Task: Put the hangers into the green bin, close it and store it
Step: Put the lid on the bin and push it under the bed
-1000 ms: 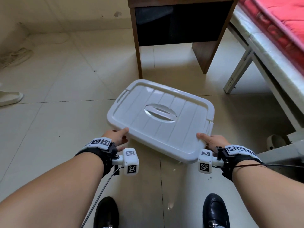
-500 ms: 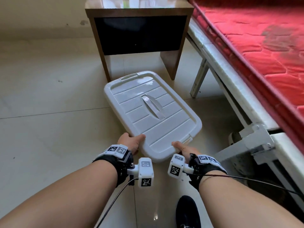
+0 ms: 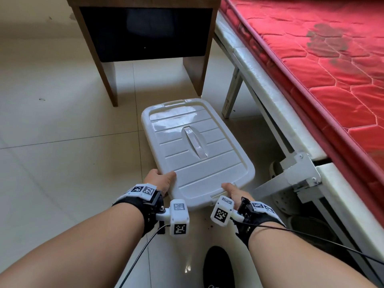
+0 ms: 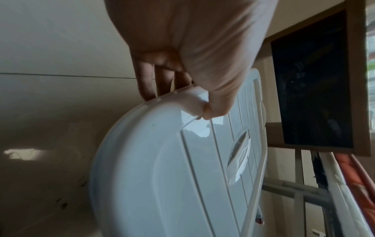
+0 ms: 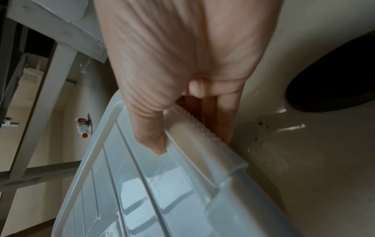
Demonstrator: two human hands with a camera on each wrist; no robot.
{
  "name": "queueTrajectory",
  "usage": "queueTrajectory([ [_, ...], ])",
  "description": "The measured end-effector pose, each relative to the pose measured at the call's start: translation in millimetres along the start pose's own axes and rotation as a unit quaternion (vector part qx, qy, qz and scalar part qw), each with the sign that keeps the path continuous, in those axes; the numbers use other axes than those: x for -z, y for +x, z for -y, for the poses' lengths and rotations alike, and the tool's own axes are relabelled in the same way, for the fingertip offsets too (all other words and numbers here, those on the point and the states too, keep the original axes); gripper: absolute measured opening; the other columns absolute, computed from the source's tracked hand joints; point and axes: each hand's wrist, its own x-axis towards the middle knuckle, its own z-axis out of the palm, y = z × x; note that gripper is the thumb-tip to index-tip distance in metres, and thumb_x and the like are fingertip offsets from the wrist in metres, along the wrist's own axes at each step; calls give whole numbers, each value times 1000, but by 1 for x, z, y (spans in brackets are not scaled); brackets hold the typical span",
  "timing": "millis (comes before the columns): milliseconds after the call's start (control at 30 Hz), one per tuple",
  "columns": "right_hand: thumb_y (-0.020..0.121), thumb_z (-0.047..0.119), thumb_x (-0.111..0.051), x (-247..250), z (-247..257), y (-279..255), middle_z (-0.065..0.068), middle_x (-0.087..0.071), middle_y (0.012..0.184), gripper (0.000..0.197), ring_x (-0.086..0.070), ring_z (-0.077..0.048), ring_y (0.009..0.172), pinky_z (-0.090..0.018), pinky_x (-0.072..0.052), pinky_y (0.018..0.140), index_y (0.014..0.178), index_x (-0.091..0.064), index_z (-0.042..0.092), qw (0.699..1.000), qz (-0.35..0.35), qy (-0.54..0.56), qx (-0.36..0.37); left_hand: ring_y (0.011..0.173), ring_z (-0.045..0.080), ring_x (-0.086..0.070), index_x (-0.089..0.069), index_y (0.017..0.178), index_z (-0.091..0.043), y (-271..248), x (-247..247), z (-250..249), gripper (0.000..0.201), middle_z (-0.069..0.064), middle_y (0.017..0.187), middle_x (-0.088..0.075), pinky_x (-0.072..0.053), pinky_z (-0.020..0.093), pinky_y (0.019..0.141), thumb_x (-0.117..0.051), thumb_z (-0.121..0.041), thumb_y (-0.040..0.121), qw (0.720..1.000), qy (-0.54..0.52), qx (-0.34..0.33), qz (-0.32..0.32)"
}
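Observation:
The bin shows only its closed white lid, with a handle in the middle; the green body is hidden beneath it. It lies lengthwise, pointing at the gap between the nightstand and the bed. My left hand grips the near left corner, thumb on top and fingers under the rim. My right hand grips the near right latch the same way. The left wrist view shows the left hand curled over the lid's edge. The right wrist view shows the right hand on the ridged latch. No hangers are visible.
A wooden nightstand stands just beyond the bin. A white bed frame with a red mattress runs along the right. A white sandal and a small bottle lie under the bed. My black shoe is below.
The bin has swung from crosswise to lengthwise and moved toward the nightstand and bed. My hands have come closer together at its near end, still gripping it.

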Motion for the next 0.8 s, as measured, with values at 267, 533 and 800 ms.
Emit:
queueTrajectory([
  [267, 72, 36, -73, 12, -6, 18, -10, -54, 59, 33, -54, -25, 60, -36, -48, 69, 75, -61, 5, 999, -19, -2, -33, 94, 37, -68, -47, 112, -12, 11, -20, -10, 53, 13, 106, -64, -58, 55, 80, -61, -35, 66, 999, 40, -5, 29],
  [533, 77, 34, -70, 8, -10, 22, -10, -52, 59, 31, -50, -24, 54, -31, -45, 62, 74, -57, 6, 998, -8, -35, -44, 99, 38, -63, -45, 123, -5, 13, -22, -11, 51, 16, 115, -61, -56, 49, 87, -58, -24, 78, 996, 83, 15, 14],
  [800, 70, 52, -70, 7, -6, 13, -15, -73, 89, 53, -70, -32, 86, -42, -51, 95, 99, -69, 7, 992, 1, -125, -28, 103, 35, -63, -36, 141, -9, 14, -13, -8, 70, 13, 127, -59, -56, 49, 89, -65, -29, 80, 998, 62, 14, 17],
])
